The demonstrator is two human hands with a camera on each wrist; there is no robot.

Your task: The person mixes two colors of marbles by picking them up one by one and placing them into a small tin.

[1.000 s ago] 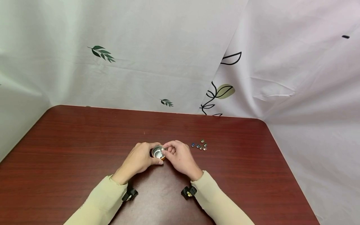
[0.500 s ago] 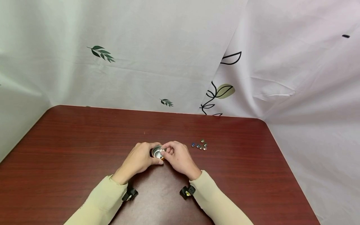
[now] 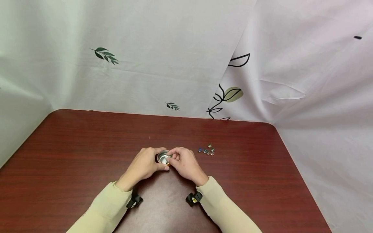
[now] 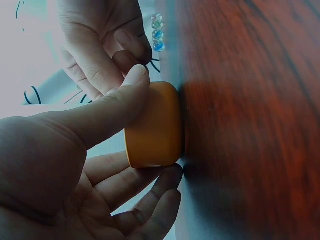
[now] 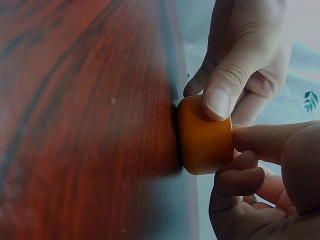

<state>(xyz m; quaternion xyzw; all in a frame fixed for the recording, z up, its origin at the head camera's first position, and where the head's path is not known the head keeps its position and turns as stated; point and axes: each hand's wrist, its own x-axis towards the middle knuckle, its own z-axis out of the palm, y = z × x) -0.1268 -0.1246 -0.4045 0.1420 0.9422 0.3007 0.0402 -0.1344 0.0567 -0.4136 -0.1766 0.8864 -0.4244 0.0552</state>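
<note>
A small orange cup (image 4: 157, 127) with a silvery inside stands upright on the table. My left hand (image 3: 145, 162) grips it from the left, thumb on the near side and fingers round the far side. Over the cup's right rim, my right hand (image 3: 186, 164) has its thumb and index finger brought together at the mouth. A small clear glint, looking like a glass marble (image 3: 168, 157), shows between those fingertips. In the right wrist view the cup's wall (image 5: 202, 142) hides the tips; the other right fingers are curled outside it.
Several glass marbles (image 3: 208, 153), one of them blue, lie in a loose cluster to the right of the hands. The dark red wooden table (image 3: 247, 174) ends at a leaf-patterned white curtain (image 3: 140, 64) behind and at the sides.
My right hand has shifted slightly left, its fingertips further in over the cup's mouth. The left hand, the cup and the loose marbles have kept their places.
</note>
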